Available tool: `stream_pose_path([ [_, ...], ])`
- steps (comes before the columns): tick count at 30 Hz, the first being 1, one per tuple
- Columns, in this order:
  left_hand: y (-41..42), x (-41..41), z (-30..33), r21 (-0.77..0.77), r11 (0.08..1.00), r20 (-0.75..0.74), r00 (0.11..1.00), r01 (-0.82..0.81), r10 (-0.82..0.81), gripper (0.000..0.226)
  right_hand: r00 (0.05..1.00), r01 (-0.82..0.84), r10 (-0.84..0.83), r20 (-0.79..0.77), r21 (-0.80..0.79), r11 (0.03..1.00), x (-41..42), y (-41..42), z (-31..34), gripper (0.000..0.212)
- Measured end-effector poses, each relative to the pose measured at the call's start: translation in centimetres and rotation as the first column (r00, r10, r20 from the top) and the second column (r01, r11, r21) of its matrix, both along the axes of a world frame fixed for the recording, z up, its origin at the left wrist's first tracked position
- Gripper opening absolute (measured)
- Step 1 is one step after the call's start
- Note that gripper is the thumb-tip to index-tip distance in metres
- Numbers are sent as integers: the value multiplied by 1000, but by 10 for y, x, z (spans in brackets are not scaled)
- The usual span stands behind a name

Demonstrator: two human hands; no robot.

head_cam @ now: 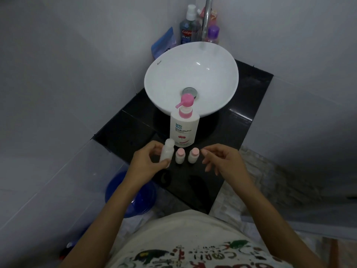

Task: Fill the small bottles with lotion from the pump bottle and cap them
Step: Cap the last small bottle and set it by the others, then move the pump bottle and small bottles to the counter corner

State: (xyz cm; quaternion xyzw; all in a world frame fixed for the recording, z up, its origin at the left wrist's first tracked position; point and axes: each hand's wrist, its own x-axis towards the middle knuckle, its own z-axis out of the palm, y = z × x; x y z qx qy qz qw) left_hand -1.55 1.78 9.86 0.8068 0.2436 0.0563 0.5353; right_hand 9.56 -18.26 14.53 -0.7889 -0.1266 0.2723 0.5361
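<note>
A white pump bottle (184, 130) with a pink pump head stands on the black counter (241, 120), in front of the basin. Before it stand two small white bottles with pink caps, the middle one (180, 156) and the right one (193, 155). To their left my left hand (146, 163) holds a third small white bottle (167, 152), slightly tilted, with a whitish top. My right hand (222, 159) hovers just right of the capped bottles with its fingers apart, holding nothing I can see.
A white round basin (160, 74) with a chrome tap (206, 18) fills the counter's back. Behind it stand a mouthwash bottle (188, 28), a purple bottle (212, 34) and a blue pouch (164, 43). A blue bucket (125, 194) sits on the floor at the left.
</note>
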Motion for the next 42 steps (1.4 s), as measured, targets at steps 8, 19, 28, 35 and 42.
stream_pose_path([
  [8, 11, 24, -57, 43, 999, -172, 985, 32, -24, 37, 998, 3, 3, 69, -93, 996, 3, -11, -6, 3],
  [19, 17, 31, -74, 6, 999, -146, 988, 42, -41, 48, 946, 3, 91, 312, -287, 958, 50, 5, -21, 23],
  [28, 42, 52, -48, 41, 998, 36, 998, -46, 45, 52, 925, -199, 300, 234, -374, 906, 91, 48, -50, 46],
  [35, 44, 87, -28, -48, 994, 31, 994, 103, -101, 49, 916, -255, 329, 228, -302, 919, 90, 62, -63, 44],
  [42, 38, 91, -25, -26, 999, 53, 998, 35, -34, 41, 893, -242, 340, 294, -323, 915, 88, 64, -64, 28],
])
